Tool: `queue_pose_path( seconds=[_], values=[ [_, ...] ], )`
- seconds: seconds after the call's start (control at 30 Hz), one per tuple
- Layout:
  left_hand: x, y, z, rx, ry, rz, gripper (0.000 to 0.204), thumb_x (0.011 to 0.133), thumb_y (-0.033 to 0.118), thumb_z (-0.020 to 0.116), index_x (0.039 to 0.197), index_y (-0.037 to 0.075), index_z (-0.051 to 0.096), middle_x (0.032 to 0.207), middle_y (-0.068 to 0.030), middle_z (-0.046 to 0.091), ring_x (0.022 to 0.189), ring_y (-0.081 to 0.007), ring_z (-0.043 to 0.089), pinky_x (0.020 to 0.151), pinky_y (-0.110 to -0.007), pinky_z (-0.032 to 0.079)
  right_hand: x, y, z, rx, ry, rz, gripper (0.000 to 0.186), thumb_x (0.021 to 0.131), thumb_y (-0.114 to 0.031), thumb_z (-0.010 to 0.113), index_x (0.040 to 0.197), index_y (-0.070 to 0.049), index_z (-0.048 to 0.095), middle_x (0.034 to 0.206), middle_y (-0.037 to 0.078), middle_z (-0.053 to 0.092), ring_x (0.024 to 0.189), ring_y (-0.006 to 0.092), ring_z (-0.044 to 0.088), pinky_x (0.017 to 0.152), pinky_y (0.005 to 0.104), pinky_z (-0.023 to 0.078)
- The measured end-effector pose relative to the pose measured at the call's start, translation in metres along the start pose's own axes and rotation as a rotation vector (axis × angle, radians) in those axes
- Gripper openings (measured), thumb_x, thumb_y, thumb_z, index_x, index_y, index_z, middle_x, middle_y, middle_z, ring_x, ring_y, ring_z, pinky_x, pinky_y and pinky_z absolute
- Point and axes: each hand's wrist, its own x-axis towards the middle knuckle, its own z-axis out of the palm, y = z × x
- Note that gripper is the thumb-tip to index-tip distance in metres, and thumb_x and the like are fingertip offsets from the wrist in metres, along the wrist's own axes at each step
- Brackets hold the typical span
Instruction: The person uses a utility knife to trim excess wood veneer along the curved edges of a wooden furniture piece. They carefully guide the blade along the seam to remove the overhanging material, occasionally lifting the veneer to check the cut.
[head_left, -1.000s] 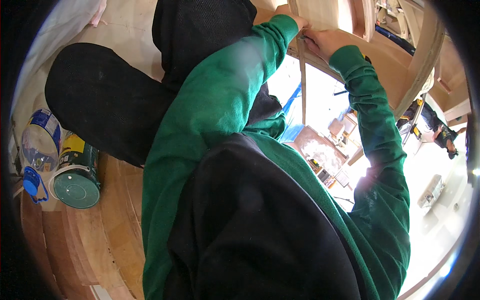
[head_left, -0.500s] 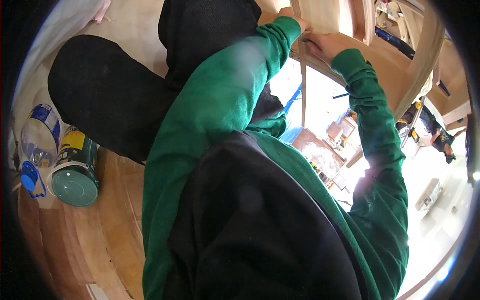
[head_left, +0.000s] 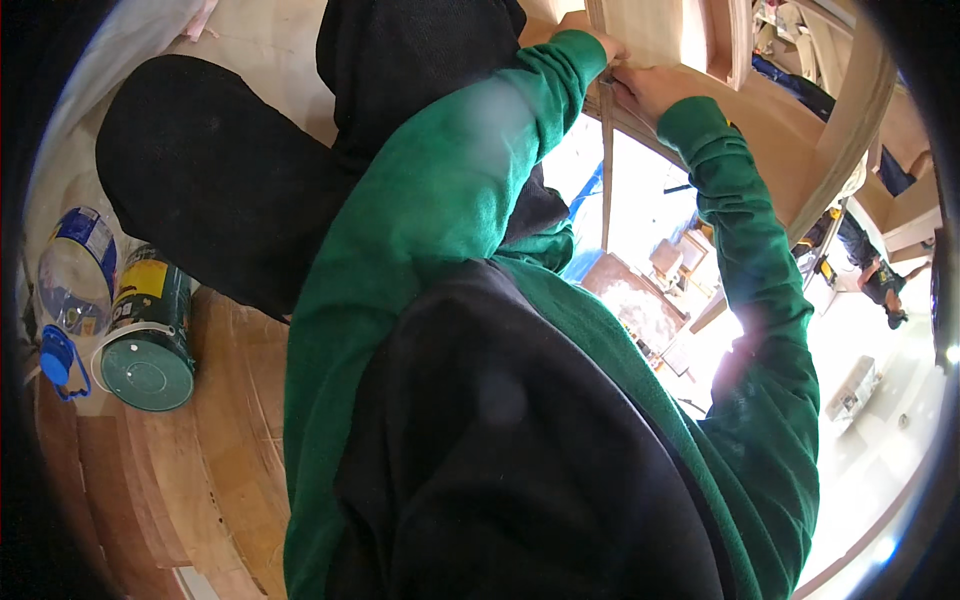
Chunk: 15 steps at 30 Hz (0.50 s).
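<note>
Both my hands are up at the top of the view, close together at a wooden frame. My left hand shows only partly past its green cuff, its fingers bent in at a thin wooden strip. Just to the right, my right hand has thumb and fingers pinched together against the strip's upper end. Something small and dark shows at those fingertips, too small to name. What the left fingers hold is hidden.
A clear plastic bottle with a blue cap and a dark green bucket lie on the left, by my bent knee. Brown boards cover the floor there. Through the frame's opening, a person and a cluttered bench appear farther off.
My hands stay at the same spot on the frame, with only a slight shift of the right hand and fingers. The view has moved a little.
</note>
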Motion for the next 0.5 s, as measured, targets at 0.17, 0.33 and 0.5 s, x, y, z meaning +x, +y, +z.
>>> queue_pose_path(
  seconds=[0.17,0.33,0.5],
  values=[
    [-0.002,0.006,-0.015,0.062,-0.006,-0.009,0.045,0.060,0.023,0.083,0.091,-0.006,0.065,0.088,-0.0193,0.068,0.081,-0.0260,0.068,0.074,-0.033,0.054,-0.006,-0.013,-0.025,0.027,0.033,-0.025,0.027,0.091,-0.032,0.046,0.107,-0.016,0.060,0.078,0.016,0.065,0.071,0.0364,0.063,0.068,0.0487,0.049],
    [-0.019,0.029,-0.020,0.036,-0.030,-0.097,0.044,0.060,0.023,0.082,0.092,-0.004,0.067,0.089,-0.0184,0.069,0.082,-0.0255,0.068,0.074,-0.033,0.054,-0.014,-0.019,-0.029,0.018,0.094,-0.004,0.026,0.091,-0.032,0.048,0.105,-0.015,0.061,0.077,0.016,0.065,0.071,0.0367,0.062,0.067,0.0481,0.049],
    [-0.007,0.011,-0.024,-0.024,-0.148,-0.009,0.044,0.061,0.022,0.081,0.093,-0.004,0.066,0.089,-0.0191,0.069,0.082,-0.0264,0.068,0.074,-0.034,0.054,-0.015,-0.014,-0.019,0.030,0.147,-0.047,0.026,0.091,-0.032,0.048,0.105,-0.014,0.060,0.076,0.016,0.065,0.071,0.0365,0.062,0.067,0.0479,0.049]
  ],
)
